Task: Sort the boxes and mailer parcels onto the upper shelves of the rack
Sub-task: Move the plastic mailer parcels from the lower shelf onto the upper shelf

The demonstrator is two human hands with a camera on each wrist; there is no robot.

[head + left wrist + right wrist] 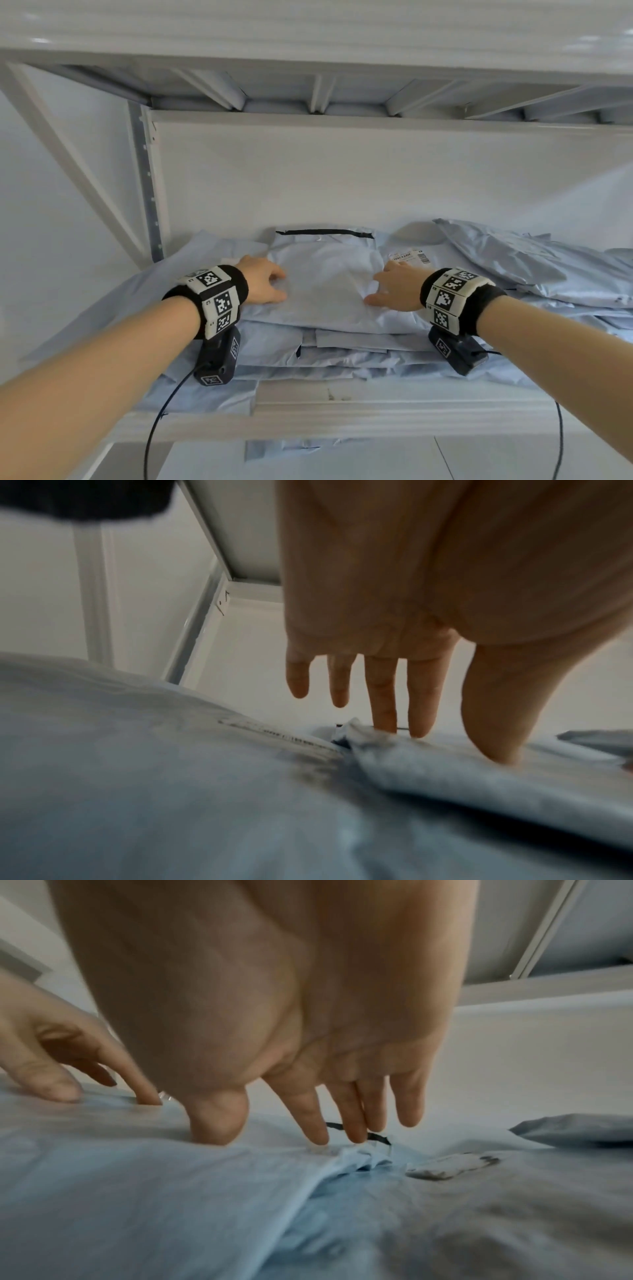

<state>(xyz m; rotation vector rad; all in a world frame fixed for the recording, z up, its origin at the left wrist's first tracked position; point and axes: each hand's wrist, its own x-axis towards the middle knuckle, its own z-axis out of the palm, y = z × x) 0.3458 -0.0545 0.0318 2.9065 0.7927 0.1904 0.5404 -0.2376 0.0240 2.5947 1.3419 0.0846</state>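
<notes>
I have both hands on the topmost pale grey-blue plastic mailer parcel [325, 284], the one with a black sealing strip along its far edge. It lies flat on a stack of similar grey-blue mailer parcels [342, 353] on the white metal rack shelf [342, 411].

My left hand [263, 282] sits at the parcel's left edge. From the left wrist view its fingers [383, 696] hang straight and spread, with the tips of two fingers and the thumb touching the plastic; nothing is pinched.

My right hand [394, 287] is at the right edge. Its fingers [352, 1112] are likewise extended and apart, thumb pressed into the film, fingertips on a crumpled fold by the black strip. The blur there is heavy, so I cannot be sure whether the fold is merely pressed or lightly caught.

Just right of that hand, a lower mailer shows a white barcode label [409, 257]. A further heap of grey-blue mailers [534, 270] lies to the right on the same shelf.
</notes>
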